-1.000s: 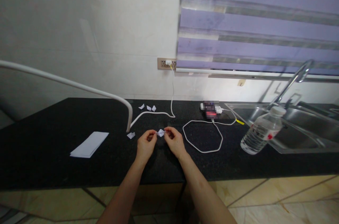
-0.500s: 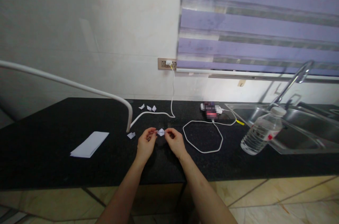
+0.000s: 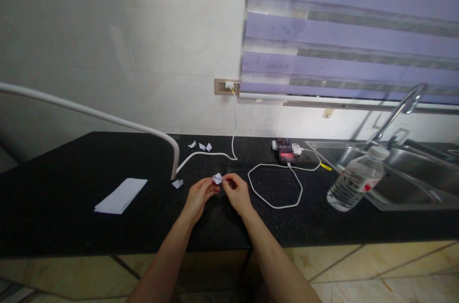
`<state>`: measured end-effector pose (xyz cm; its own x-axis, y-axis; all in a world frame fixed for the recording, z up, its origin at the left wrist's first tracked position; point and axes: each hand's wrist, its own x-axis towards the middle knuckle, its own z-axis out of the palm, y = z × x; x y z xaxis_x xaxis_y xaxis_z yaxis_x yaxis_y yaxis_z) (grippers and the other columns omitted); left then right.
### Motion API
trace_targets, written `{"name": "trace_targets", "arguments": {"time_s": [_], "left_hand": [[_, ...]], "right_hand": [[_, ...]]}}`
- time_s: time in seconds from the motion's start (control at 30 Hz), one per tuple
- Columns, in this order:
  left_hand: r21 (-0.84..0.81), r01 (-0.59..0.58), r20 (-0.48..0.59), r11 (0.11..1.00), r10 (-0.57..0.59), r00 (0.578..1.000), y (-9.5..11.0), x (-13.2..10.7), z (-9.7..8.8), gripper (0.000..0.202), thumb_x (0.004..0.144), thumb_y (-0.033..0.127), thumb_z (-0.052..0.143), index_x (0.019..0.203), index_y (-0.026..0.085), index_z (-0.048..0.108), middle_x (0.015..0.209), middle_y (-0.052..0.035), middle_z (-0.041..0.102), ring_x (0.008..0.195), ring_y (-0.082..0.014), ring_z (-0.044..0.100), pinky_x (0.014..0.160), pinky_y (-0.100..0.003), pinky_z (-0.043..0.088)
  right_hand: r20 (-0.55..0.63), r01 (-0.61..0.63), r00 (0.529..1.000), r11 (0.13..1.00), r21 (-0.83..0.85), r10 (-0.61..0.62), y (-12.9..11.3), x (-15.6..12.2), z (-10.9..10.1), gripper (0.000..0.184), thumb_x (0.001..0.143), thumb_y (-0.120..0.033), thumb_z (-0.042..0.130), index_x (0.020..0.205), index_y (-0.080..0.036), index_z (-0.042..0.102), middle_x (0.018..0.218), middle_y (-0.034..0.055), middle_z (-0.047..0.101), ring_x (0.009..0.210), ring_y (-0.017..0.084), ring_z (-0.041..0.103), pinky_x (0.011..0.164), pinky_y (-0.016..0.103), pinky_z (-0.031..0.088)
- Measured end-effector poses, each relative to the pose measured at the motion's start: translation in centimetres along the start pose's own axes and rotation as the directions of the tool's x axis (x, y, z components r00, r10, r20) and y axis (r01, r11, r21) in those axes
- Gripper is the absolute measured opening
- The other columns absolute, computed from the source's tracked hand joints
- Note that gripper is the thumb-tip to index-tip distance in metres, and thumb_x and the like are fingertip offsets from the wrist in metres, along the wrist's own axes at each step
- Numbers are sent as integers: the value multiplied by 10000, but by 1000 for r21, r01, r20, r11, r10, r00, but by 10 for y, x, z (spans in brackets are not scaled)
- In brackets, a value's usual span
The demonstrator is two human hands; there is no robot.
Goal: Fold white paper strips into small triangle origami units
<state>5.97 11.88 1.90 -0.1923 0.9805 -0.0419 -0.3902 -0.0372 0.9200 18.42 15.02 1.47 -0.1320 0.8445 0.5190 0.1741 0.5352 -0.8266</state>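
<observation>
My left hand [image 3: 199, 196] and my right hand [image 3: 235, 191] meet over the black countertop [image 3: 71, 198], both pinching a tiny folded white paper piece [image 3: 217, 178] between their fingertips. The paper sits just above the counter's surface, near its front half. A similar small folded paper [image 3: 177, 183] lies on the counter to the left of my left hand. Three more small folded papers [image 3: 201, 146] lie near the back wall.
A stack of white paper sheets [image 3: 121, 196] lies at the left. A white cable [image 3: 276, 186] loops to the right of my hands, running to a wall socket [image 3: 226, 86]. A tilted plastic water bottle [image 3: 355, 178] leans at the sink [image 3: 401, 169]. A white tube [image 3: 107, 119] arcs in from the left.
My left hand has dropped slightly and its fingers shifted under the folded paper; the paper stays pinched between both hands.
</observation>
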Motion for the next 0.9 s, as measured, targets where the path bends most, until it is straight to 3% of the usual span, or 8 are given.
{"name": "trace_targets", "arguments": {"time_s": [0.27,0.9], "left_hand": [[9,6,-4,1000,-6,1000,1,0,-1,199,690,272,549,783,104,604,729,-61,643,639,-126,606,691,-283,493],[-69,33,24,997,-32,999,2,-1,-1,180,676,251,584,787,114,619,767,-54,652,657,-119,605,693,-273,490]], "right_hand": [[11,90,996,991,-103,-89,-2,-1,-1,139,755,-222,453,754,-182,586,717,15,576,594,112,515,549,216,427],[37,125,992,980,-154,-121,-2,-2,-1,118,757,-197,451,744,-187,567,713,10,540,613,111,503,525,204,410]]}}
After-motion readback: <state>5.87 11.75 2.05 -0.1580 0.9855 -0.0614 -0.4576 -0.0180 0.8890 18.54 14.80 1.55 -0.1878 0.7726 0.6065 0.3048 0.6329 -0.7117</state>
